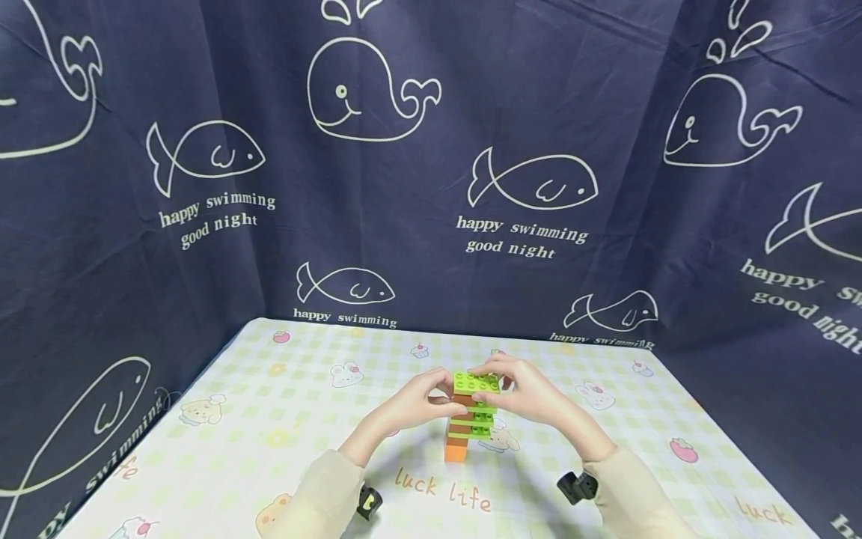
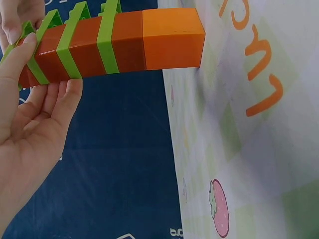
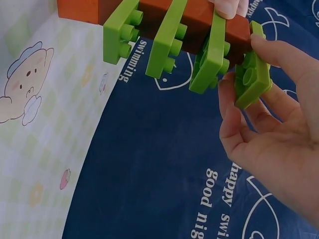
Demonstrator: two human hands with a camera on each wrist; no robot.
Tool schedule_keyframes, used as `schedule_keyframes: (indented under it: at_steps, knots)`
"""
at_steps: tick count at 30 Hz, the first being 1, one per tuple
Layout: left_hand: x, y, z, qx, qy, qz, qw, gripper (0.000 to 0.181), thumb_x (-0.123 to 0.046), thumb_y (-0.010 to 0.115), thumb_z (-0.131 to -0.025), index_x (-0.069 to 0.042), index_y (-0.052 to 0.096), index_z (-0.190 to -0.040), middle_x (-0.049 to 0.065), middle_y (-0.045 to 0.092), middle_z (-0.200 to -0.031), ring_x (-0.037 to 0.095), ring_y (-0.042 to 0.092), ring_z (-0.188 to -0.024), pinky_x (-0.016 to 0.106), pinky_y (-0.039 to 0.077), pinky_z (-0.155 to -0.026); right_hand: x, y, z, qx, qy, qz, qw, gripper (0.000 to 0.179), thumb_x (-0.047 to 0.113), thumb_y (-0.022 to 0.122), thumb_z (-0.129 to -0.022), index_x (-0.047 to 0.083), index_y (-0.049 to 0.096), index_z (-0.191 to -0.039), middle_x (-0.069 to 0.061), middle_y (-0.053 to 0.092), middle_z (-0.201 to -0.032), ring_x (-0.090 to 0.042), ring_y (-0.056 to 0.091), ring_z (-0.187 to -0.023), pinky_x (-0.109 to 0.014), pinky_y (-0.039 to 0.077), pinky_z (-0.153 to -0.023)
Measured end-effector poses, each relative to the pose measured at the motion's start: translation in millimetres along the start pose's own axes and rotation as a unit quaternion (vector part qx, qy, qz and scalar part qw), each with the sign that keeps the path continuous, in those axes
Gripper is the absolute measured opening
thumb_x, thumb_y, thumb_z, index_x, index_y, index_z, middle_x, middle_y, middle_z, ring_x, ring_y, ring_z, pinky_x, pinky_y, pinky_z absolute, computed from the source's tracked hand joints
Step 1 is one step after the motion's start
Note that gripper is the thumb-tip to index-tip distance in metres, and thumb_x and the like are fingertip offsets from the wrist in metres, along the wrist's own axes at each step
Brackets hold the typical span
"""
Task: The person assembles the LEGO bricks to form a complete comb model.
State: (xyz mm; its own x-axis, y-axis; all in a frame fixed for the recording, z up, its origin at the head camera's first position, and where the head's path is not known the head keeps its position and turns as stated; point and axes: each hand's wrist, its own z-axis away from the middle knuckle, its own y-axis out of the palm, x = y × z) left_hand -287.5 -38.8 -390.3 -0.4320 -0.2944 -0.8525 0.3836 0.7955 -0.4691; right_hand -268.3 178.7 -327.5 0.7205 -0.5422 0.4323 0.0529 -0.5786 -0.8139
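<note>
A tower of toy building bricks [image 2: 127, 42] stands on the table, with an orange brick [image 1: 456, 451] at its foot. Above that, reddish-brown bricks [image 2: 89, 45] alternate with thin green plates [image 3: 167, 40] whose studded ends jut out to the right. My left hand [image 1: 414, 400] grips the tower near its top, thumb on the near face and fingers behind. With thumb and fingers, my right hand [image 1: 525, 385] pinches the jutting end of the topmost green plate [image 3: 253, 82]. In the right wrist view this plate lies over the uppermost brown brick, slightly tilted against the plates below.
A pale checked tablecloth [image 1: 289, 404] with cartoon prints covers the table. Dark blue curtains [image 1: 431, 202] with white fish and whale drawings hang behind it and at both sides. Black wrist cameras [image 1: 577, 486] sit at both cuffs.
</note>
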Motion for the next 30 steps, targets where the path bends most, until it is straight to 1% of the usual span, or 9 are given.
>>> schedule_keyframes:
  at_steps: [2,6,9,15,18,25,30]
  knots:
    - [2.6,-0.6,-1.2,0.001,0.004,0.004,1.0,0.021,-0.028,0.071,-0.084,-0.016,0.057,-0.094,-0.007,0.059,-0.098,0.009,0.057,-0.104,0.018,0.048,-0.093,-0.2,-0.7,-0.7,0.003,-0.002,-0.005,1.0,0.03,0.02,0.071,-0.083,0.007,0.068,-0.109,0.002,0.064,-0.091,-0.006,0.051,-0.079,-0.027,0.052,-0.067]
    - [3.4,-1.9,-1.6,0.004,0.011,0.009,0.9999,0.023,-0.031,0.071,-0.083,-0.016,0.057,-0.093,-0.006,0.059,-0.098,0.008,0.057,-0.104,0.018,0.048,-0.093,-1.5,-2.1,-1.4,0.012,-0.003,-0.015,0.9998,0.031,0.021,0.071,-0.083,0.006,0.068,-0.11,0.001,0.063,-0.09,-0.006,0.051,-0.078,-0.027,0.053,-0.067]
    - [3.5,-1.9,-1.3,0.006,0.009,0.008,0.9999,0.022,-0.032,0.071,-0.083,-0.018,0.057,-0.093,-0.007,0.06,-0.098,0.007,0.057,-0.103,0.018,0.048,-0.093,-4.3,-1.5,-0.5,0.015,-0.003,-0.02,0.9997,0.031,0.022,0.07,-0.084,0.007,0.068,-0.111,0.002,0.062,-0.09,-0.006,0.052,-0.077,-0.025,0.053,-0.067]
    - [3.7,-1.5,-1.1,0.009,0.003,0.008,0.9999,0.022,-0.033,0.071,-0.083,-0.019,0.057,-0.094,-0.008,0.06,-0.099,0.006,0.057,-0.103,0.018,0.047,-0.093,-7.7,0.6,1.6,0.008,-0.005,-0.028,0.9996,0.031,0.022,0.07,-0.084,0.007,0.068,-0.111,0.001,0.061,-0.088,-0.006,0.052,-0.075,-0.024,0.052,-0.067]
    - [3.5,-1.5,-1.2,0.011,0.001,0.009,0.9999,0.022,-0.033,0.071,-0.083,-0.019,0.058,-0.094,-0.008,0.059,-0.099,0.007,0.057,-0.103,0.018,0.047,-0.093,-7.5,0.0,1.7,0.012,-0.001,-0.026,0.9996,0.031,0.023,0.07,-0.084,0.007,0.067,-0.111,0.002,0.062,-0.09,-0.006,0.053,-0.076,-0.023,0.052,-0.068]
    - [3.1,-1.3,-0.9,0.011,0.0,0.011,0.9999,0.023,-0.033,0.071,-0.083,-0.019,0.058,-0.095,-0.008,0.059,-0.1,0.007,0.057,-0.104,0.018,0.048,-0.093,-5.4,-5.4,1.9,0.033,0.009,-0.02,0.9992,0.035,0.028,0.069,-0.085,0.009,0.067,-0.114,0.001,0.065,-0.099,-0.007,0.057,-0.082,-0.025,0.053,-0.073]
    - [3.0,-1.0,-1.3,0.011,0.006,0.013,0.9998,0.023,-0.033,0.071,-0.083,-0.019,0.057,-0.095,-0.007,0.059,-0.099,0.007,0.057,-0.104,0.018,0.048,-0.092,-1.8,-8.0,1.2,0.037,0.004,0.0,0.9993,0.035,0.026,0.07,-0.084,0.009,0.067,-0.114,0.0,0.065,-0.098,-0.008,0.057,-0.082,-0.025,0.053,-0.071]
